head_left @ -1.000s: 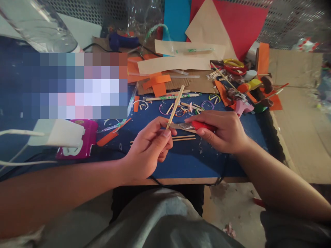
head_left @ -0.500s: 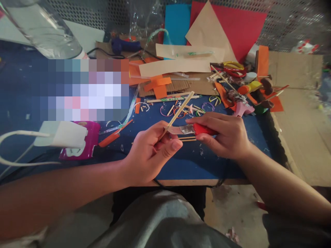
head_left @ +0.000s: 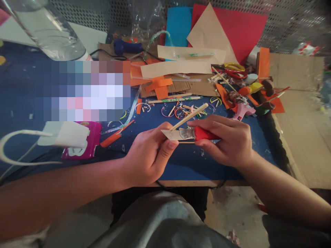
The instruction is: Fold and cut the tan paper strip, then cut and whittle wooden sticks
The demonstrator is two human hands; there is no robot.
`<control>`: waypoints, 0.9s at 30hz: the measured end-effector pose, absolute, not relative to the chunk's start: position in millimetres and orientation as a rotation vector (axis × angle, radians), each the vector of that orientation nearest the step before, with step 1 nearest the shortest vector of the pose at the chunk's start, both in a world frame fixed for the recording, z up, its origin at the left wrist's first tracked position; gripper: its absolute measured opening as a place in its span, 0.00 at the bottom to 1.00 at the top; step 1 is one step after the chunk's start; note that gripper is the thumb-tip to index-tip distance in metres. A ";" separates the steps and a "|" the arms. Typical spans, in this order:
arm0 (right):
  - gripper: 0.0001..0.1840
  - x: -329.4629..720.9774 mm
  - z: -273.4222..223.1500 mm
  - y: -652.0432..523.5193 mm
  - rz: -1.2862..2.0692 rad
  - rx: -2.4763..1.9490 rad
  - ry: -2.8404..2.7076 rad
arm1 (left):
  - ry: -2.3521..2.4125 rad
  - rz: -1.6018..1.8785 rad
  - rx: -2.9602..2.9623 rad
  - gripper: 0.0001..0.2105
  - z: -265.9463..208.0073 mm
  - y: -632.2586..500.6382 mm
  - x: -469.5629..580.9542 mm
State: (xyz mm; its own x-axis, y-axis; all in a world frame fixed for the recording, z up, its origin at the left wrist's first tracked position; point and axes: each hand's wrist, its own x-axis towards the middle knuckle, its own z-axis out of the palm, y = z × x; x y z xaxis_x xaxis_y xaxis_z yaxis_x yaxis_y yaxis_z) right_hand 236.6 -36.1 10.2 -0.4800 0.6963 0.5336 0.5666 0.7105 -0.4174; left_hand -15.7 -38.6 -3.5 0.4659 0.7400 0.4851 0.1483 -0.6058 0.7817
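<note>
My left hand point(head_left: 149, 152) is closed round the lower end of a thin wooden chopstick point(head_left: 190, 116), which slants up to the right. My right hand point(head_left: 224, 140) grips the red handle of a utility knife point(head_left: 203, 133). Its bare blade point(head_left: 172, 134) points left and lies against the chopstick, close to my left thumb and fingers. The stick's lower end is hidden in my left hand. On the blue tabletop point(head_left: 191, 165) just beyond the blade lies another thin stick point(head_left: 188, 142), partly covered by my hands.
Small rings and cut stick pieces point(head_left: 181, 112) lie beyond my hands. Scissors point(head_left: 234, 69), a pink glue gun point(head_left: 243, 109) and orange scraps stand at the right. A magenta power socket with a white charger point(head_left: 69, 134) is at left, a clear bottle point(head_left: 55, 32) behind it. Cardboard point(head_left: 297, 120) borders the right.
The chopstick has tipped lower toward the right. The knife blade has turned flatter and shifted slightly down across the stick, with both hands still gripping.
</note>
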 end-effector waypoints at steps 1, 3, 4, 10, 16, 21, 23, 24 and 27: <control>0.22 236.7 10.1 -35.9 0.240 -0.955 -2.211 | 0.732 1.135 2.059 0.11 -4.5 -38.2 -15.6; 0.23 236.9 10.0 -35.1 0.245 -0.950 -2.208 | 0.733 1.144 2.079 0.10 -6.5 -37.2 -15.4; 0.23 237.0 10.0 -34.7 0.245 -0.948 -2.207 | 0.740 1.138 2.082 0.09 -7.1 -36.6 -15.3; 0.22 235.8 9.8 -34.8 0.230 -0.971 -2.212 | 0.751 1.044 2.092 0.10 -3.5 -30.8 -14.0; 0.22 234.8 10.7 -35.9 0.238 -0.984 -2.205 | 0.780 0.996 2.051 0.09 -2.0 -35.2 -14.9; 0.22 238.4 10.8 -33.6 0.246 -0.970 -2.177 | 0.720 1.010 1.850 0.09 -9.0 -43.5 -17.9; 0.21 240.5 9.8 -32.2 0.258 -0.972 -2.164 | 0.690 1.065 1.785 0.11 -9.5 -44.1 -17.5; 0.21 241.6 9.1 -31.4 0.264 -0.975 -2.158 | 0.685 1.080 1.750 0.12 -8.9 -44.0 -16.8; 0.21 244.2 7.4 -29.4 0.271 -0.978 -2.154 | 0.699 1.076 1.634 0.14 -6.1 -43.5 -14.3</control>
